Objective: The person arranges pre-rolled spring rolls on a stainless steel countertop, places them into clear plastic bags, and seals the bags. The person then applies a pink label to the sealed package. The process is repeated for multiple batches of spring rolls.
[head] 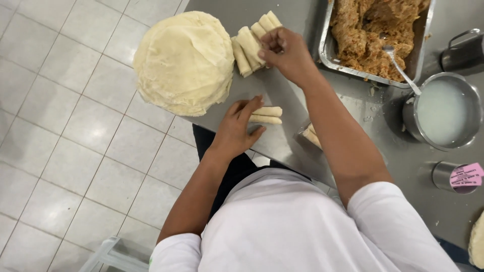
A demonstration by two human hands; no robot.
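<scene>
My left hand [237,128] lies flat on the steel counter [287,146] with its fingers on two thin pale rolls [267,115]. My right hand [285,50] reaches farther out and pinches the end of a roll in a row of several finished rolls [249,45]. A tall round stack of thin wrappers [184,60] sits at the counter's left corner, beside that row. More rolls [311,136] show partly under my right forearm.
A steel tray of shredded brown filling [375,30] with a spoon [401,68] stands at the back. A pot of white liquid [443,113], a dark pot [461,50] and a small cup with a pink tag [456,176] stand right. Tiled floor [65,126] lies left.
</scene>
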